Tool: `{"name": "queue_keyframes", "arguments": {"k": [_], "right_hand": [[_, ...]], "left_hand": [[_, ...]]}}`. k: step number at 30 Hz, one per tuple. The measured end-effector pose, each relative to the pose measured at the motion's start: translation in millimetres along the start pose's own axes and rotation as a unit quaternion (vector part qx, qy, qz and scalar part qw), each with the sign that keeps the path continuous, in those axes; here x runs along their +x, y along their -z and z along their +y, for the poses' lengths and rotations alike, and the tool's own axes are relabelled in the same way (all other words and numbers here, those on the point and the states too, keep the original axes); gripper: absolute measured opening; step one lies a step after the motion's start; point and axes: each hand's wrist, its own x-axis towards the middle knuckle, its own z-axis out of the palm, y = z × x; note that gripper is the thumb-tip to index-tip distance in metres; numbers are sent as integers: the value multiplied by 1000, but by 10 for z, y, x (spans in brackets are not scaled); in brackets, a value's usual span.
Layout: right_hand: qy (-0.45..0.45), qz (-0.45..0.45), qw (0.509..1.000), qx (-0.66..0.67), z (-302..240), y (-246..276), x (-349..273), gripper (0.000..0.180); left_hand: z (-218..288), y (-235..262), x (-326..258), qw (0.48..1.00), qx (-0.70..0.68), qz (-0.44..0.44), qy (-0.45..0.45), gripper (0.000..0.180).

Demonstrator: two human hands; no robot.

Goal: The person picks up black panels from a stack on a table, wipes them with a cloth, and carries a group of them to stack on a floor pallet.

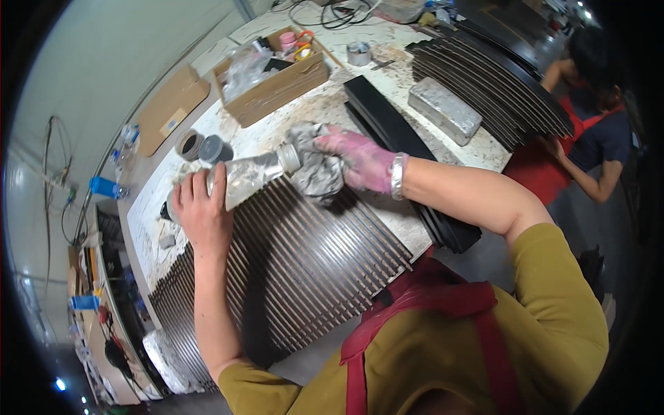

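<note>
My bare left hand point(206, 213) is closed round a clear plastic bottle point(254, 174), tipped on its side. The bottle's uncapped mouth touches or nearly touches a crumpled grey rag point(319, 174). That rag is bunched in my right hand point(361, 160), which wears a stained pink glove. Beneath both hands a row of long, thin metal strips point(311, 256) lies side by side across the table, and a dark arm shadow falls over it. Whether liquid is leaving the bottle, I cannot tell.
A cardboard box point(277, 97) of small items stands at the back. Two small jars point(216, 149) sit left of it. Black bars point(394, 131), a wrapped silver block point(445, 111) and stacked dark strips point(484, 83) lie at the right. Beyond them works a person in a red apron point(543, 166).
</note>
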Motion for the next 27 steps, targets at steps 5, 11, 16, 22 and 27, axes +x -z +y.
{"name": "queue_keyframes", "arguments": {"k": [5, 11, 16, 22, 27], "right_hand": [[-53, 14, 998, 29, -54, -12, -74, 22], [-113, 49, 992, 42, -13, 13, -33, 14], [-146, 64, 982, 102, 38, 29, -14, 16], [-133, 43, 984, 110, 104, -70, 330, 26], [-113, -13, 969, 220, 24, -637, 537, 17]], "left_hand": [[-128, 96, -66, 999, 36, -18, 6, 55], [-107, 213, 7, 999, 46, -12, 6, 51], [-106, 193, 28, 999, 43, -19, -5, 52], [-183, -407, -61, 979, -178, 0, 102, 65], [-544, -1400, -205, 875, -333, -2, 351, 54]]}}
